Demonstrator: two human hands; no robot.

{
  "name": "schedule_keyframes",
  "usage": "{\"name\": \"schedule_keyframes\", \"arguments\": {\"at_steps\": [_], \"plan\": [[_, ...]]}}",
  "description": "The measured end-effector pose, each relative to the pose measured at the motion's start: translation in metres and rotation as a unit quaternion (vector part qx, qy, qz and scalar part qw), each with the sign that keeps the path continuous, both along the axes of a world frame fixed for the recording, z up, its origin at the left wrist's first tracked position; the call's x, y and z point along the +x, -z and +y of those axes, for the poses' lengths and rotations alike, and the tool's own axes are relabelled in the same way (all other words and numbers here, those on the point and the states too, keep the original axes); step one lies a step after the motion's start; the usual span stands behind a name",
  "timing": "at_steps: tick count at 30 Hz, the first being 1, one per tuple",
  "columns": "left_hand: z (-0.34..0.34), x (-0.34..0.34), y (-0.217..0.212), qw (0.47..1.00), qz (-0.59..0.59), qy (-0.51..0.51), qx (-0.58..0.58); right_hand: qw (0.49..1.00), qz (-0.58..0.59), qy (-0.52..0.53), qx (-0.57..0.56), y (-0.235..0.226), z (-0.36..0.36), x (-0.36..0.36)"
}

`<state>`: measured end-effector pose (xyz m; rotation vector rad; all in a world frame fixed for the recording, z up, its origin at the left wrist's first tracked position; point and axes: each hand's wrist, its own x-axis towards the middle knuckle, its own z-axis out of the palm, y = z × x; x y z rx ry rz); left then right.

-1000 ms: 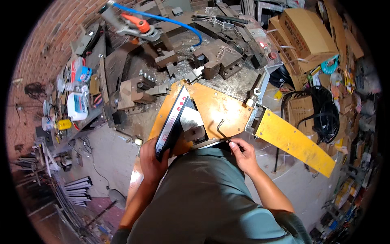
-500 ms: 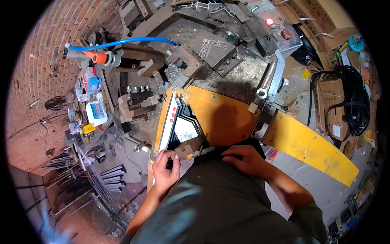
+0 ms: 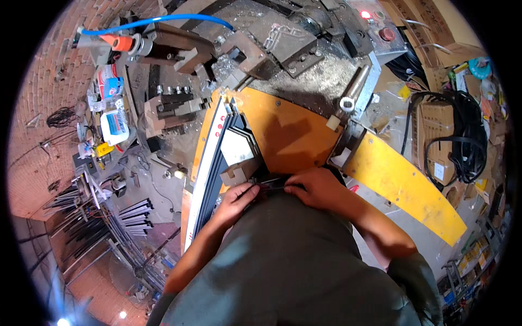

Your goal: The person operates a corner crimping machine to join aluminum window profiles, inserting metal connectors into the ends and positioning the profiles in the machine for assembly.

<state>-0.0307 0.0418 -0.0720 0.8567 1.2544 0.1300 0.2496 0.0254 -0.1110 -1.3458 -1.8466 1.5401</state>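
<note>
Brick, red and rough: the wall [image 3: 54, 81], 10 o'clock from the middle of the view. White plastic jug with blue label [image 3: 114, 129], about half past 9. Sheaf of long grey metal bars [image 3: 137, 216], 8 o'clock. Thin round blue hose [image 3: 163, 18], 11 o'clock, arcing over the machine.

Long straight white-and-black profile with red dots [image 3: 206, 165], 9 o'clock, lies slanted; its lower part runs close beside your left forearm. Your left hand [image 3: 234, 204], 7 o'clock: thumb and forefinger drawn close together at the near end of a brown squared steel block [image 3: 241, 171]. Thin straight dark metal rod [image 3: 274, 188], 5 o'clock, spans the gap between your hands, just above your lap. Can't tell if your left fingertips pinch it or only touch it.

Broad flat orange metal plate [image 3: 312, 144], 2 o'clock, shadow across it. Your right hand [image 3: 318, 188], 4 o'clock: back up, thumb and forefinger pinching the rod's right end.

Grey metal control box with lit red lamp [image 3: 389, 48], between 1 and 2. Long flat yellow metal panel [image 3: 408, 186], just past 3. Looped black cable [image 3: 472, 138], just short of 3.
</note>
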Motion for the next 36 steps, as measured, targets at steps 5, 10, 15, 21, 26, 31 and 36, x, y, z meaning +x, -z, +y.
{"name": "schedule_keyframes", "arguments": {"at_steps": [5, 10, 15, 21, 26, 31, 36], "plan": [[0.003, -0.008, 0.019, 0.999, 0.002, 0.024, -0.037, 0.997, -0.081, 0.006, 0.014, -0.009, -0.007, -0.017], [0.0, -0.015, 0.033, 0.997, -0.008, 0.045, -0.056, 0.984, -0.145, 0.044, 0.094, -0.013, -0.012, -0.029], [-0.001, -0.016, 0.056, 0.995, -0.096, 0.027, 0.001, 0.973, -0.182, 0.04, 0.133, -0.025, -0.013, -0.039], [-0.003, -0.018, 0.062, 0.997, -0.064, 0.04, 0.024, 0.969, -0.23, 0.022, 0.087, -0.035, -0.006, -0.054], [-0.004, -0.01, 0.069, 0.995, -0.101, 0.008, 0.012, 0.978, -0.208, 0.004, 0.031, -0.032, 0.001, -0.047], [-0.013, -0.007, 0.087, 0.988, -0.143, -0.042, 0.051, 0.983, -0.184, -0.013, -0.001, -0.03, 0.008, -0.041], [-0.008, -0.002, 0.075, 0.993, -0.092, -0.029, 0.068, 0.979, -0.202, -0.015, 0.028, -0.032, 0.012, -0.043]]}}
